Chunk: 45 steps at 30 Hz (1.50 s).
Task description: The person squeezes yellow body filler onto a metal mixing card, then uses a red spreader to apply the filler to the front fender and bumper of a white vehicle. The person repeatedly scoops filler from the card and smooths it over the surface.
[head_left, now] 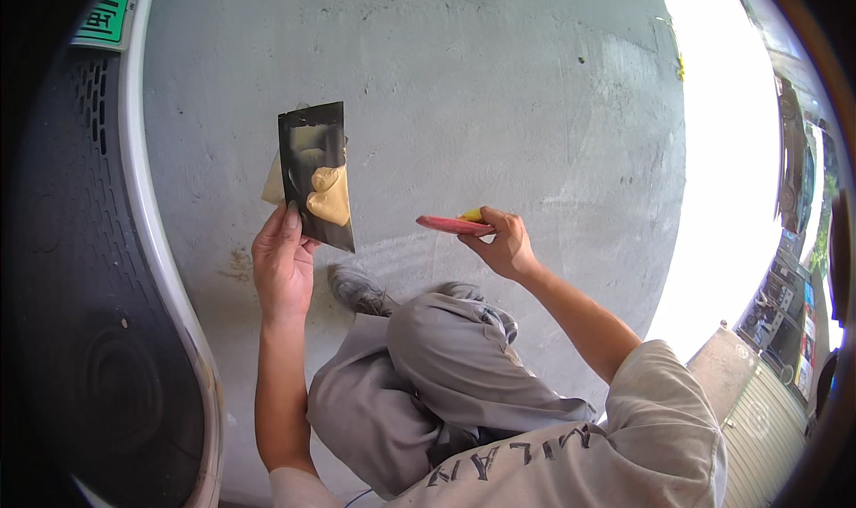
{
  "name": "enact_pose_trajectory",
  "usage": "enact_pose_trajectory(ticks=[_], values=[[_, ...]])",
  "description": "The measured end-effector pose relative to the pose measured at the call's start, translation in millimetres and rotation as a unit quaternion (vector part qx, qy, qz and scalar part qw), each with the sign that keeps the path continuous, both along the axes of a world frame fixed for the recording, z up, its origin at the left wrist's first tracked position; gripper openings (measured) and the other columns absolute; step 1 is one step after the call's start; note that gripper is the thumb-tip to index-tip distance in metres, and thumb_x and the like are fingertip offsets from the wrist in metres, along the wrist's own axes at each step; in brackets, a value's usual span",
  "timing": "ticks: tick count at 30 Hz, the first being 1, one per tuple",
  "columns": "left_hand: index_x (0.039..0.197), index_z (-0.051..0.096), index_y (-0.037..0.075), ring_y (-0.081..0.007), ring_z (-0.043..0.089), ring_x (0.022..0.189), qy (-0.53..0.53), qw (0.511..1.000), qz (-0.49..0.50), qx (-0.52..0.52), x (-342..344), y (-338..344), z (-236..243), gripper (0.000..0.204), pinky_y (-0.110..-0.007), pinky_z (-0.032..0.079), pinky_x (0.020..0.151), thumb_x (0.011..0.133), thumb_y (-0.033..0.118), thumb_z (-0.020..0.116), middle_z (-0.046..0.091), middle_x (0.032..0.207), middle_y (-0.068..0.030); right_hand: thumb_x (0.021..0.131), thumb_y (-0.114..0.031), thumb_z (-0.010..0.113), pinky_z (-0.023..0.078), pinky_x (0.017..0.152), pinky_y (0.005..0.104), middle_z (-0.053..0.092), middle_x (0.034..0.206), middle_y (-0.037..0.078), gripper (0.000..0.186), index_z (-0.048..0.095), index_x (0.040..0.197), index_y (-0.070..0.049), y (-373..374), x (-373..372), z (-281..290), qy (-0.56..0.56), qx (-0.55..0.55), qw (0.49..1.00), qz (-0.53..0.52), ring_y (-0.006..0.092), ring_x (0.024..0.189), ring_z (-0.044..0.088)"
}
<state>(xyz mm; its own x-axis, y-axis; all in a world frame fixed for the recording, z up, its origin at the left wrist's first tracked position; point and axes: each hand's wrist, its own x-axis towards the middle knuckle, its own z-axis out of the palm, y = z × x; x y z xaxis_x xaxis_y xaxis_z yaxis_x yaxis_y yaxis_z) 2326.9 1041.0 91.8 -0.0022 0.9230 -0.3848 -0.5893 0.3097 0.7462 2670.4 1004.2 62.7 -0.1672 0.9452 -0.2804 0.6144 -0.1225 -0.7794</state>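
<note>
My left hand [283,254] grips a black flat rectangular sheet or pouch [308,133] upright, with a beige lump of paste [328,203] smeared on its lower right part. A pale tan piece [271,182] shows behind it on the left; what it is I cannot make out. To the right, my right hand [505,247] holds a flat red tool [446,224], with a yellow part [473,214] at its back edge, between thumb and fingers. The tool is apart from the paste.
Grey floor [490,89] lies under me, with my bent knees and shoes [357,289] below my hands. A dark vehicle body [80,267] with a pale edge strip and a green plate fills the left. Bright daylight, a parked car and various equipment [776,294] line the far right.
</note>
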Motion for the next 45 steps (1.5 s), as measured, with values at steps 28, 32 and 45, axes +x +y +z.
enact_pose_trajectory(ticks=[28, 32, 45], values=[[0.137, 0.063, -0.003, -0.0067, 0.059, 0.092, -0.116, 0.972, -0.179, -0.093, 252, 485, 481, 0.035, -0.025, 0.048, 0.08, 0.104, 0.009, 0.062, 0.071, 0.116, -0.0032, 0.102, -0.012, 0.065, 0.059, 0.092, 0.0358, 0.073, 0.11, 0.008, 0.022, 0.067, 0.121, 0.001, 548, 171, 548, 0.582, -0.179, 0.743, -0.279, 0.0159, 0.102, 0.07], [0.135, 0.064, -0.002, -0.0179, 0.064, 0.12, -0.152, 0.959, -0.209, -0.115, 271, 567, 487, 0.034, -0.033, 0.049, 0.105, 0.102, 0.005, 0.063, 0.067, 0.133, -0.013, 0.104, -0.012, 0.061, 0.059, 0.094, 0.0358, 0.071, 0.115, 0.009, 0.028, 0.06, 0.129, -0.001, 648, 188, 556, 0.612, -0.121, 0.718, -0.308, 0.0181, 0.103, 0.071], [0.13, 0.069, 0.001, -0.0076, 0.067, 0.085, 0.04, 0.966, -0.25, -0.048, 229, 974, 558, 0.029, -0.024, 0.057, 0.072, 0.104, 0.01, 0.061, 0.075, 0.105, -0.0043, 0.109, -0.012, 0.05, 0.054, 0.096, 0.042, 0.064, 0.123, 0.009, 0.038, 0.047, 0.146, -0.004, 1083, 173, 643, 0.63, -0.029, 0.723, -0.282, 0.021, 0.11, 0.063]])
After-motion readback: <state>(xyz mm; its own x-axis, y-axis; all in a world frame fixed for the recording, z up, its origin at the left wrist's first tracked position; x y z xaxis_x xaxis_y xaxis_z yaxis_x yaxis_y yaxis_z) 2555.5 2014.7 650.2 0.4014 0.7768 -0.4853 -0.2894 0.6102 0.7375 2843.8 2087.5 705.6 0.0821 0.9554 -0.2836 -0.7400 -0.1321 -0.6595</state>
